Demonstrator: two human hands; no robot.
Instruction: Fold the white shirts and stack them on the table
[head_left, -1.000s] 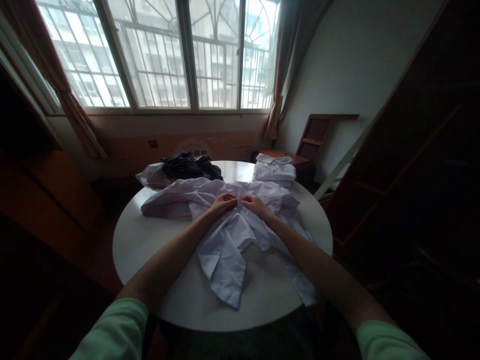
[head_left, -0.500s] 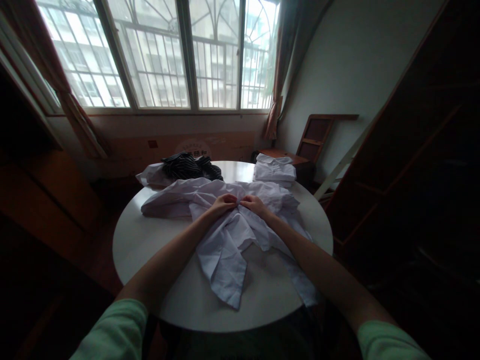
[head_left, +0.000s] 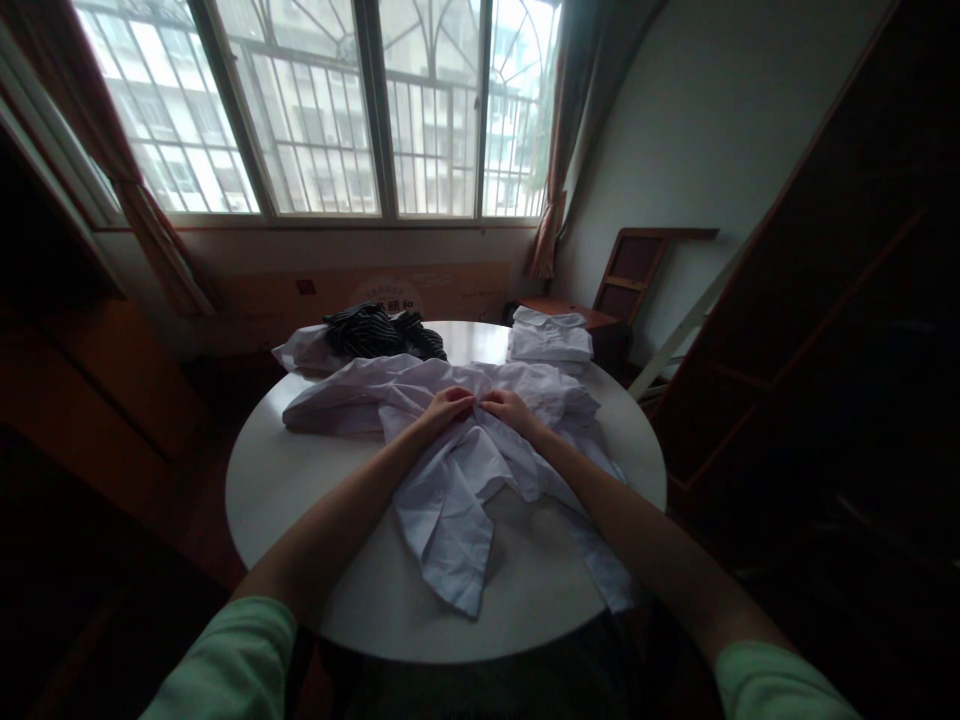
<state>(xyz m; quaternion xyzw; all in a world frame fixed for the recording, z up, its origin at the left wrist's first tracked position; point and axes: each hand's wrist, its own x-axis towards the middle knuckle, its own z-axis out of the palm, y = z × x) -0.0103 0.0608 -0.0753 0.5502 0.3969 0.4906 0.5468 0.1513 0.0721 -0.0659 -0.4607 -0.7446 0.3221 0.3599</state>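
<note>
A rumpled white shirt (head_left: 450, 500) lies spread over the round white table (head_left: 292, 520), one tail hanging toward the near edge. My left hand (head_left: 450, 402) pinches the shirt's cloth near its middle, fingers pressed together. Close beside it, almost touching, my right hand (head_left: 506, 406) also pinches the fabric. The small spot between the fingertips is too fine to make out. A sleeve-like length of the shirt stretches out to the left, and another part droops at the right under my right forearm.
Folded white shirts (head_left: 550, 338) are stacked at the table's back right. A black striped garment (head_left: 382, 332) lies heaped at the back left on more white cloth (head_left: 304, 350). Beyond stand a low wooden cabinet (head_left: 574, 312) and a barred window (head_left: 315, 120); dark furniture (head_left: 795, 330) rises on the right.
</note>
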